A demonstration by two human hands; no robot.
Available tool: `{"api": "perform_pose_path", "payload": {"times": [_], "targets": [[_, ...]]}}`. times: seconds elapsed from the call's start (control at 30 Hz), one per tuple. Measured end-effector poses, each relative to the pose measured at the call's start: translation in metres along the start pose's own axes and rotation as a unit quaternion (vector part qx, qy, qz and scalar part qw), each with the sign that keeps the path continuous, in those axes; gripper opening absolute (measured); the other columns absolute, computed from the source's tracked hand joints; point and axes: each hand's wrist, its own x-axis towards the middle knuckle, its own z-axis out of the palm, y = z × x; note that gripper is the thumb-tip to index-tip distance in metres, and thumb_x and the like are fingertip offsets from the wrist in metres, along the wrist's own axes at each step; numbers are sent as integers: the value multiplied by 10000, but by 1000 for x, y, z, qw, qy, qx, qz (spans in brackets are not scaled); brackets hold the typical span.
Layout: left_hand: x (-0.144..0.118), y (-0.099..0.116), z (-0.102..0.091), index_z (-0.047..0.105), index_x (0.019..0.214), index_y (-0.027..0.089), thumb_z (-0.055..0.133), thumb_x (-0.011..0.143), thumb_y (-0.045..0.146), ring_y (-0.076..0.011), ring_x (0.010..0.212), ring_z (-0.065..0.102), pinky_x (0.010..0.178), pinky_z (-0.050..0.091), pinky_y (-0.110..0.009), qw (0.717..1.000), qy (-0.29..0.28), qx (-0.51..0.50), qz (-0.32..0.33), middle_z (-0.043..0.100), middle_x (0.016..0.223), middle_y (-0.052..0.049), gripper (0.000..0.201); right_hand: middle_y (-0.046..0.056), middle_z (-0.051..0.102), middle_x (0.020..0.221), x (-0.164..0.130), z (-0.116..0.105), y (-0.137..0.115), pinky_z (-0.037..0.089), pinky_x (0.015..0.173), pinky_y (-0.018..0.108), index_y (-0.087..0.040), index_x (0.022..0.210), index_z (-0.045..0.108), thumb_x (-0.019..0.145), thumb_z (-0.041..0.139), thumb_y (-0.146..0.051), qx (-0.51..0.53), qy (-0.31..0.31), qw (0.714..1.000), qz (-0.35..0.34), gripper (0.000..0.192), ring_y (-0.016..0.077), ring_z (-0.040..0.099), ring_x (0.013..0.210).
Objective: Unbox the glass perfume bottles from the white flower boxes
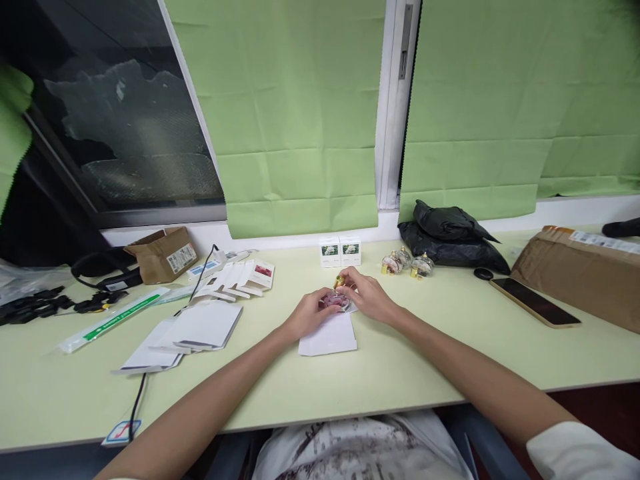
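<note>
In the middle of the table, my left hand [311,313] is closed around the side of a small round glass bottle [336,303] with pinkish contents. My right hand [367,293] pinches at the bottle's gold cap [339,281]; whether the cap sits on the neck or is apart from it, I cannot tell. Beneath the bottle lies a flattened white carton [327,337]. Behind it stand two small white boxes [330,252] side by side, with flower pictures on them. Several similar glass bottles [423,265] with gold caps are to the right of these boxes.
On the left are white folded cartons [205,325], a row of cartons [235,279], a green-labelled plastic sleeve [117,319], a cable and an open brown box [167,255]. The right side has black bags [450,237], a phone [535,302] and a large brown package [580,273].
</note>
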Motion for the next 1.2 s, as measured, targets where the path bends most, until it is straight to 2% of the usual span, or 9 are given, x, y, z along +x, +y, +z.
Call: {"api": "perform_pose_path", "payload": {"times": [0.2,0.3,0.4,0.53,0.73,0.97,1.2], "targets": [[0,0,2,664,1153,222,676,910,517,-209,844,673,759,526,-315,1000,-4,-24,-5,745,987,-28,383,15,704,1036,-1,1,-1,485,794,314,-269,1190,549,1009,526,-342,2,4,1000,2,196,191,649,930],[0,2,2,627,1243,243,681,913,495,-224,946,701,833,551,-330,999,2,-49,10,751,1098,-37,419,19,696,1043,-1,3,0,500,797,317,-268,1207,549,1005,533,-335,10,14,1000,-3,213,189,653,935],[-1,3,2,573,1343,267,667,928,464,-222,999,709,875,559,-335,998,2,-63,28,744,1169,-36,468,31,698,1087,-2,4,0,524,802,324,-284,1321,504,1011,528,-345,31,29,999,-2,317,189,664,938],[-1,1,3,582,1331,260,651,937,471,-225,1002,707,880,563,-340,998,-1,-49,27,752,1152,-40,453,45,699,1144,-3,5,-2,539,812,334,-310,1462,398,1028,513,-376,34,57,998,4,454,196,674,941],[-1,-2,4,600,1306,253,657,931,454,-236,1060,702,939,561,-368,998,13,-62,25,743,1206,-53,429,48,689,1116,-1,-1,15,506,884,355,-291,1372,487,1061,456,-384,-47,111,993,3,326,211,665,969],[-2,-4,-2,627,1285,264,652,931,440,-233,1053,706,916,565,-360,999,45,-27,13,745,1215,-46,396,68,667,1078,-1,-8,54,465,831,345,-222,1151,552,988,513,-231,-166,48,983,64,168,222,627,931],[-2,-6,-2,622,1285,268,648,930,444,-225,1035,708,903,558,-342,998,51,-25,8,748,1210,-40,397,109,674,1174,-3,-8,61,438,871,329,-196,1254,526,975,502,-167,-211,9,971,115,282,236,623,1031]]}}
